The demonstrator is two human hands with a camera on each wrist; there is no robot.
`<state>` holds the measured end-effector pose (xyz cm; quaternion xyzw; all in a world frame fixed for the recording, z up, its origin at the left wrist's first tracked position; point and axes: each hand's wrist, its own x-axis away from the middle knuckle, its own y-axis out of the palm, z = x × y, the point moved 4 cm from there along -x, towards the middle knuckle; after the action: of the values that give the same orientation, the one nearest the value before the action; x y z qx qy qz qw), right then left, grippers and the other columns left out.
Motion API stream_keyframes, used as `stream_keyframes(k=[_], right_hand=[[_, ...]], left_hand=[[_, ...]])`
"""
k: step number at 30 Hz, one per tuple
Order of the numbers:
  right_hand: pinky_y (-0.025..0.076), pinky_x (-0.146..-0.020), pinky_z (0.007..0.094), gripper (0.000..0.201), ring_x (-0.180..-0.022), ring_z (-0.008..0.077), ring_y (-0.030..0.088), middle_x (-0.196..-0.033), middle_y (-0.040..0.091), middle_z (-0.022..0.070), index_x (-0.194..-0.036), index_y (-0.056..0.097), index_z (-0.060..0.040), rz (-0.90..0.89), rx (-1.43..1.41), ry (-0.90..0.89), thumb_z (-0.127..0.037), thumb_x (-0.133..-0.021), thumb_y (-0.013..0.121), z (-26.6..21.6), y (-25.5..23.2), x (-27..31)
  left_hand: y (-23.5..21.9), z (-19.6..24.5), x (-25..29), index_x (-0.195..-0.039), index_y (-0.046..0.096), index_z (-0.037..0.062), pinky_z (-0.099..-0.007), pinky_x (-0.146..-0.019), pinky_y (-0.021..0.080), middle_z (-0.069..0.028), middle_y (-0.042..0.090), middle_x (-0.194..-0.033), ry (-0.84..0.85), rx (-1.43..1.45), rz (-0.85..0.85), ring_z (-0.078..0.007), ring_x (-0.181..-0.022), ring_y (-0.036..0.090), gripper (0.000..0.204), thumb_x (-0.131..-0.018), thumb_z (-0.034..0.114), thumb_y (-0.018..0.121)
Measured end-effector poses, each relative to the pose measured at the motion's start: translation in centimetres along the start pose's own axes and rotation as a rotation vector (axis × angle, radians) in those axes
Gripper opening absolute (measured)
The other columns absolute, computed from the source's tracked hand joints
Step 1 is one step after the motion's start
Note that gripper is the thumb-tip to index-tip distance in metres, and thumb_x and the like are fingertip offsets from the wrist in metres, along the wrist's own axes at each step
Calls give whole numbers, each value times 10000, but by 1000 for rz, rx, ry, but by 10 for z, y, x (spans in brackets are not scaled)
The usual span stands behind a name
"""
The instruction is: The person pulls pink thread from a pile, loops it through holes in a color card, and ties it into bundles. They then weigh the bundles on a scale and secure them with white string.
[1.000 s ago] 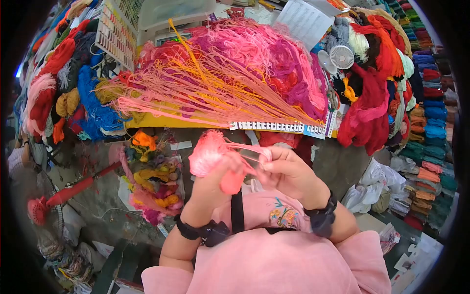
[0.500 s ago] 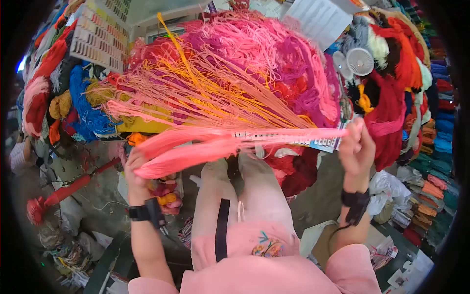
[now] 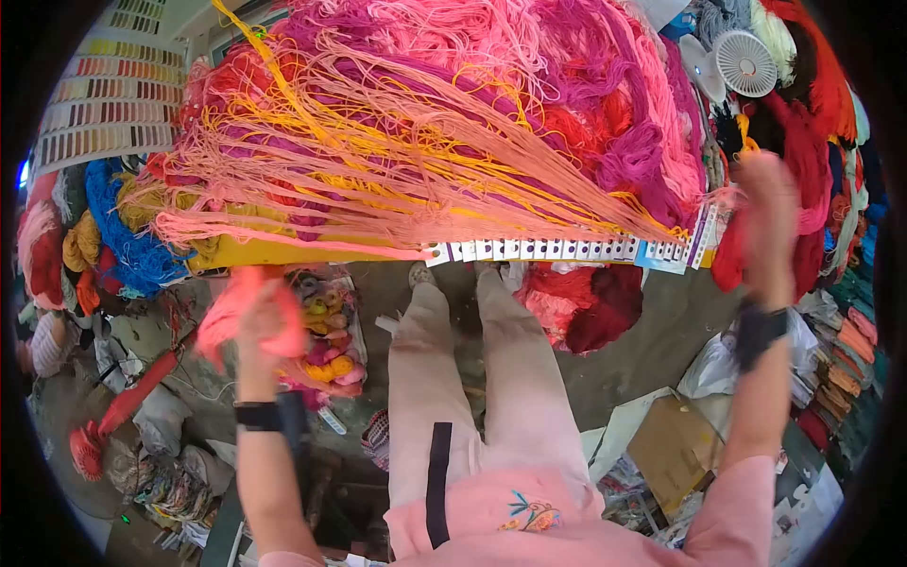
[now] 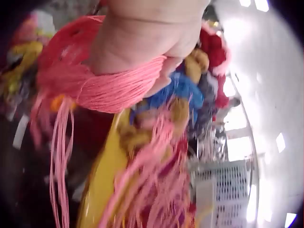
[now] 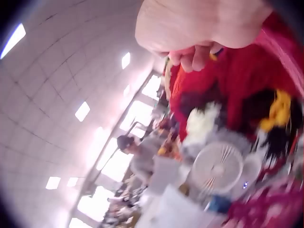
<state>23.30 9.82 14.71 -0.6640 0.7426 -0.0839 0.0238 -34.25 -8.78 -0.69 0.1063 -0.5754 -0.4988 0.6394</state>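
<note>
In the head view my left hand [image 3: 257, 326] grips a coral-pink skein of thread [image 3: 290, 329], out to the left of the worktable's front edge. The left wrist view shows the skein [image 4: 118, 90] looped around the hand, with a few loose strands [image 4: 61, 161] trailing from it. My right hand [image 3: 767, 194], blurred by motion, is raised at the table's right end. Its fingers [image 5: 189, 59] are curled, and a bit of pink thread [image 3: 723, 197] shows beside them. Between the hands, bundles of pink and yellow thread [image 3: 406, 170] fan out from a white holed card strip [image 3: 557, 249].
Heaped magenta and pink yarn [image 3: 472, 47] covers the table behind. A small white fan [image 3: 745, 63] stands at the back right, a colour sample chart [image 3: 113, 90] at the back left. Below the edge hang dark red skeins [image 3: 605, 307]. A red-armed floor fan [image 3: 132, 402] is at the left.
The hands, close together over the lap a second ago, have spread far apart. The skein, stretched between them half a second ago, is now bunched at the left hand. The head view has shifted.
</note>
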Motion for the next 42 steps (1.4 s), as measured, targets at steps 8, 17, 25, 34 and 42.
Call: stream_keyframes(k=[8, 17, 25, 34, 42], right_hand=[[405, -630, 291, 105, -692, 212, 521, -706, 545, 86, -758, 590, -27, -198, 219, 126, -39, -656, 573, 137, 239, 126], [355, -681, 346, 306, -742, 263, 461, -824, 490, 93, -879, 538, -31, -221, 564, -314, -53, -575, 568, 129, 250, 143], [374, -681, 360, 354, -778, 278, 469, -882, 488, 110, -910, 528, -20, -340, 424, -253, -13, -557, 548, 136, 250, 144], [387, -682, 341, 265, -763, 269, 487, -821, 509, 96, -823, 551, -22, -281, 341, -182, 19, -563, 518, 139, 251, 141], [387, -675, 345, 233, -759, 267, 497, -817, 517, 105, -809, 532, -24, -296, 473, -207, 17, -580, 518, 136, 251, 139]], left_hand=[[125, -162, -79, -864, 523, -19, -204, -452, 398, -48, 556, -695, -302, -752, 263, -93, -511, 494, 182, -753, 121, 556], [111, -154, -83, -792, 511, 7, -204, -398, 374, -60, 557, -664, -113, -876, 176, -73, -465, 474, 60, -781, 45, 466], [112, -165, -91, -708, 500, 7, -209, -407, 363, -36, 518, -577, -78, -782, 193, -87, -466, 470, 50, -751, 29, 484], [106, -135, -82, -732, 516, 24, -189, -371, 292, 2, 465, -555, -149, -718, 247, -59, -419, 387, 35, -736, 55, 531], [107, -125, -65, -773, 517, 32, -170, -341, 263, -2, 468, -556, -280, -400, 239, -51, -377, 355, 74, -779, 106, 514]])
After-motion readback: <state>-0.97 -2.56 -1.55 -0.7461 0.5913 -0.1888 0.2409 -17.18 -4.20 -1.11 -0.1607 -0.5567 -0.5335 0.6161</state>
